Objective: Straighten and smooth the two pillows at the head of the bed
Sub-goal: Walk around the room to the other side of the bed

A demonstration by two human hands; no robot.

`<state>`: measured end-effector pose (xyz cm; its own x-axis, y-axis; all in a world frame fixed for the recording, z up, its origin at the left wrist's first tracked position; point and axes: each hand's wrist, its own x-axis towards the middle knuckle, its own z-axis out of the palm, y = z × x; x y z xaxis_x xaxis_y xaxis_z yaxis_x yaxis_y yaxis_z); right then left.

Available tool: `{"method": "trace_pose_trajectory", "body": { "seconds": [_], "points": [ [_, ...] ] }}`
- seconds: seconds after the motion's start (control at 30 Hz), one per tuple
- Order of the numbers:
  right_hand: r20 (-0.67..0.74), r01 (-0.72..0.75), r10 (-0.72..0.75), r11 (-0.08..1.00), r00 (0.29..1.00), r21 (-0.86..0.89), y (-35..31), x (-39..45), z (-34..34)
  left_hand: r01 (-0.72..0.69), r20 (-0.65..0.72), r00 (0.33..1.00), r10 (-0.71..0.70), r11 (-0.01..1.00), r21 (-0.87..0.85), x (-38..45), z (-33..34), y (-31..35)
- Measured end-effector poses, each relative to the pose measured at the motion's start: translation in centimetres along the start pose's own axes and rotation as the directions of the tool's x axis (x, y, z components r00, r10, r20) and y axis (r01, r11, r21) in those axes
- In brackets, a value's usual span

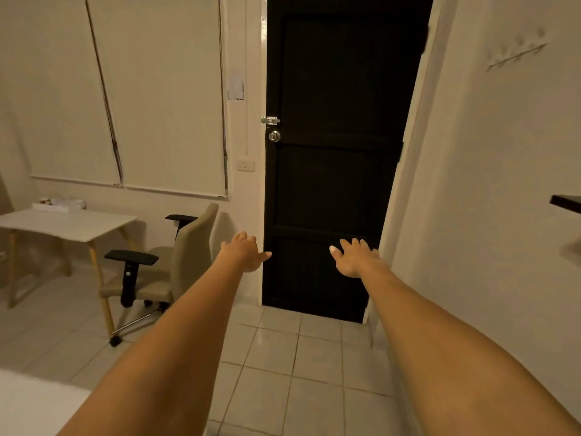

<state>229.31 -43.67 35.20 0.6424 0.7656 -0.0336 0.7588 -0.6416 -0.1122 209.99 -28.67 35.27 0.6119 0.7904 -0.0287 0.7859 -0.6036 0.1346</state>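
Note:
Both my arms reach straight out in front of me at about the same height. My left hand [245, 253] is open, fingers spread, palm down, and holds nothing. My right hand [355, 258] is open too, fingers apart and empty. Both hands hang in the air before a dark door [339, 152] and touch nothing. No pillows are in view. Only a white corner of the bed [34, 404] shows at the bottom left, under my left forearm.
A beige office chair [163, 265] with black armrests stands left of the door, beside a white table [66, 225] on wooden legs. Pale floor tiles [298, 372] run from me to the door. A wall is close on my right, with a dark shelf edge [566, 201].

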Motion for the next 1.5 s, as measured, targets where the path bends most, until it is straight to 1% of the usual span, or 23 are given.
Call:
{"method": "trace_pose_trajectory", "body": {
  "seconds": [0.17,0.3,0.53,0.8,0.9,1.0,1.13,1.27,1.37,1.5],
  "points": [
    [0.031,0.026,-0.026,1.000,0.999,0.001,-3.8,10.8,-1.3,0.042,-0.008,0.999,-0.042,0.999,0.027,9.3,-1.6,-2.7],
    [0.013,0.070,-0.070,0.997,0.997,0.029,-8.1,19.1,-2.9,0.091,-0.043,0.995,-0.089,0.994,0.054,16.4,-3.5,-5.8],
    [0.040,0.186,-0.188,0.981,0.981,0.044,-14.3,30.3,-2.0,0.194,-0.048,0.980,-0.192,0.980,0.032,25.3,-4.5,-10.7],
    [0.029,0.409,-0.410,0.912,0.912,0.027,-23.0,43.0,-0.8,0.412,-0.066,0.910,-0.409,0.910,0.037,34.3,-4.3,-17.5],
    [0.040,0.481,-0.481,0.876,0.876,0.015,-26.4,47.8,-0.6,0.504,-0.054,0.863,-0.503,0.864,0.012,37.3,-4.7,-20.1],
    [0.045,0.545,-0.545,0.838,0.837,0.003,-30.4,52.2,-0.8,0.586,-0.078,0.807,-0.586,0.810,-0.025,39.7,-5.5,-23.2],
    [0.064,0.631,-0.628,0.775,0.775,-0.043,-37.1,56.0,-0.4,0.664,-0.060,0.745,-0.665,0.747,-0.027,40.6,-6.0,-27.9],
    [0.108,0.743,-0.737,0.668,0.667,-0.034,-45.8,57.7,1.6,0.759,-0.045,0.648,-0.761,0.649,-0.047,39.7,-6.0,-34.6],
    [0.132,0.813,-0.805,0.581,0.579,-0.024,-52.6,58.0,3.4,0.827,-0.055,0.557,-0.829,0.560,-0.056,38.4,-5.7,-40.3],
    [0.152,0.867,-0.856,0.498,0.494,-0.011,-61.9,58.2,5.7,0.896,-0.044,0.440,-0.897,0.442,-0.046,36.9,-6.2,-48.0]
  ]
}}
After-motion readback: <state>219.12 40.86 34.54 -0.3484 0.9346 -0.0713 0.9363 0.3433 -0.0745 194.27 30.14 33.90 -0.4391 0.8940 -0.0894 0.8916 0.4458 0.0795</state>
